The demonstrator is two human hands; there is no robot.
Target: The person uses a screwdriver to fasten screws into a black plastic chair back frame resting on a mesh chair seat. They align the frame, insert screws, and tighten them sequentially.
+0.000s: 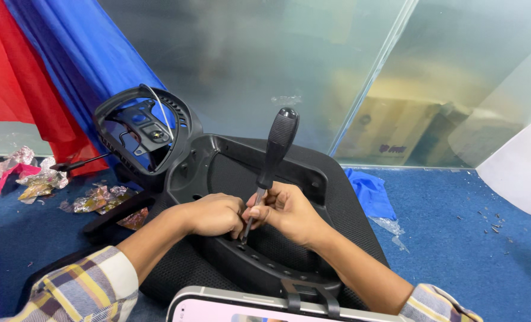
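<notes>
A black plastic chair part (230, 167) with a mesh seat lies on the floor in front of me. A screwdriver (275, 152) with a thick black handle stands tilted, its metal tip set into the near rim of the chair part. My right hand (286, 211) pinches the metal shaft low down, just above the tip. My left hand (215, 214) is curled beside it, fingertips touching the rim at the same spot. Both sleeves are plaid.
A black armrest loop (143, 128) with a mechanism inside stands at the back left. Crumpled foil wrappers (39, 179) lie on the blue carpet at left. Red and blue cloth (51, 59) hangs behind. Frosted glass panels back the scene. A blue rag (370, 194) lies right. A phone edge (247, 307) shows below.
</notes>
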